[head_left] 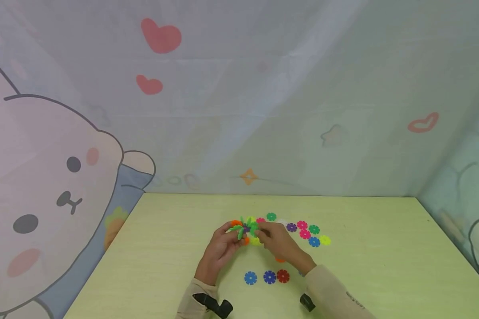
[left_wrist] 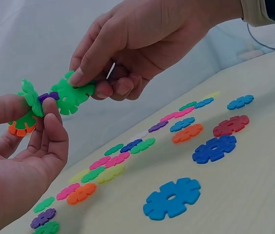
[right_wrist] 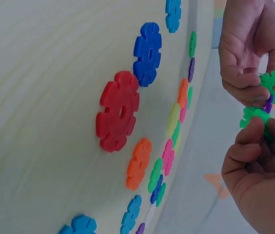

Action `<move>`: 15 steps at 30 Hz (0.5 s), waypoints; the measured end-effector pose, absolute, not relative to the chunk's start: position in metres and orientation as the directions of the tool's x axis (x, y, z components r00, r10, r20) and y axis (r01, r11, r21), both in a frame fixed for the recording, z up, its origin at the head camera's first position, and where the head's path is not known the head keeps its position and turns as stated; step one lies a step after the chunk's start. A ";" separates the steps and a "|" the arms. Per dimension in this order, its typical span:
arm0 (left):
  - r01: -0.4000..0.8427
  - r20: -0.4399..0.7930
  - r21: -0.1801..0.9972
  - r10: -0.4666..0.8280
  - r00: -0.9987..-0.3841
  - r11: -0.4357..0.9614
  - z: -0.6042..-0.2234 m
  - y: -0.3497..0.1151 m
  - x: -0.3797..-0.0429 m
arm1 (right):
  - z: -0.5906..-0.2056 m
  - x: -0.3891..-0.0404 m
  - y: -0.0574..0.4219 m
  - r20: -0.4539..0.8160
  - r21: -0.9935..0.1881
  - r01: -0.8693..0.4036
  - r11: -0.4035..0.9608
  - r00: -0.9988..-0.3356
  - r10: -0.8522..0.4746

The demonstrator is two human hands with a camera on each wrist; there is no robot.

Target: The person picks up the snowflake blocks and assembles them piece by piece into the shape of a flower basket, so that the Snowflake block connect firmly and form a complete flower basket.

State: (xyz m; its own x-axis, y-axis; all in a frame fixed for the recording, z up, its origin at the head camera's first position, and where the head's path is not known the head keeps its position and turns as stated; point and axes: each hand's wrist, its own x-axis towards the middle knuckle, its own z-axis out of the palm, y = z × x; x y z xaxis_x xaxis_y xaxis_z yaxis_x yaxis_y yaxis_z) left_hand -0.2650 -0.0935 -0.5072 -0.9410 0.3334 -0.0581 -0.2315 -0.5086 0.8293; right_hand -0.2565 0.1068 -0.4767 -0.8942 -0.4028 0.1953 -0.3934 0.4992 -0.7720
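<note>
My left hand (head_left: 219, 250) grips a small cluster of joined plastic snowflake discs above the table. In the left wrist view the cluster shows a green disc (left_wrist: 31, 97), an orange disc (left_wrist: 23, 128) at its lower edge and a purple disc (left_wrist: 49, 96) slotted into the green. My right hand (head_left: 283, 243) pinches another green snowflake disc (left_wrist: 71, 100) between thumb and fingers. Its notched edge meets the purple disc, and the left fingertips sit right beside that spot. In the right wrist view the purple disc lies between two green discs, partly hidden by fingers.
Loose discs lie flat on the pale table (head_left: 151, 248). Nearest are a light blue disc (head_left: 250, 278), a dark blue disc (head_left: 269, 277) and a red disc (head_left: 283, 276). Several more, including a yellow disc (head_left: 325, 240), spread behind the hands. A printed cloth (head_left: 239, 133) hangs behind.
</note>
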 end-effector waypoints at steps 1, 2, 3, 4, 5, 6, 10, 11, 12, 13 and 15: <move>-0.232 -0.058 0.834 0.339 -0.939 -0.501 -0.507 -0.093 -0.265 | -0.477 -0.256 0.107 0.192 -0.762 -0.399 0.510 -0.891 -0.411; -0.229 -0.057 0.842 0.342 -0.938 -0.489 -0.507 -0.093 -0.265 | -0.477 -0.256 0.106 0.188 -0.754 -0.402 0.520 -0.890 -0.416; -0.226 -0.057 0.850 0.343 -0.938 -0.475 -0.507 -0.093 -0.265 | -0.476 -0.256 0.106 0.185 -0.745 -0.405 0.530 -0.888 -0.420; -0.224 -0.060 0.857 0.343 -0.937 -0.464 -0.507 -0.092 -0.265 | -0.476 -0.255 0.106 0.187 -0.736 -0.412 0.537 -0.886 -0.424; -0.224 -0.064 0.862 0.341 -0.938 -0.455 -0.507 -0.092 -0.265 | -0.475 -0.255 0.105 0.187 -0.726 -0.416 0.548 -0.886 -0.424; -0.227 -0.070 0.866 0.340 -0.938 -0.447 -0.507 -0.092 -0.265 | -0.475 -0.254 0.104 0.187 -0.718 -0.418 0.556 -0.886 -0.424; -0.249 -0.094 0.866 0.349 -0.933 -0.434 -0.506 -0.091 -0.266 | -0.472 -0.253 0.102 0.196 -0.696 -0.429 0.576 -0.885 -0.422; -0.258 -0.100 0.863 0.354 -0.930 -0.435 -0.506 -0.091 -0.267 | -0.472 -0.252 0.102 0.196 -0.691 -0.430 0.581 -0.885 -0.421; -0.265 -0.106 0.861 0.357 -0.928 -0.434 -0.506 -0.090 -0.267 | -0.472 -0.252 0.101 0.198 -0.686 -0.432 0.585 -0.885 -0.421; -0.273 -0.112 0.859 0.362 -0.926 -0.434 -0.505 -0.090 -0.267 | -0.472 -0.252 0.101 0.200 -0.683 -0.433 0.588 -0.885 -0.420; -0.287 -0.125 0.857 0.367 -0.922 -0.428 -0.504 -0.090 -0.268 | -0.473 -0.252 0.101 0.200 -0.679 -0.432 0.594 -0.887 -0.417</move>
State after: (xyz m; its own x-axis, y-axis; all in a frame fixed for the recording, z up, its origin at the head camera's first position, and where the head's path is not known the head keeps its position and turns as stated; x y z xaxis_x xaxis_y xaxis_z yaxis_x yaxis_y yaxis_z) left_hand -0.2680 -0.0898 -0.5045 -0.9216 0.3674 -0.1254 -0.2874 -0.4285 0.8566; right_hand -0.2523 0.1006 -0.4726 -0.8867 -0.4170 0.1997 -0.4321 0.5935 -0.6790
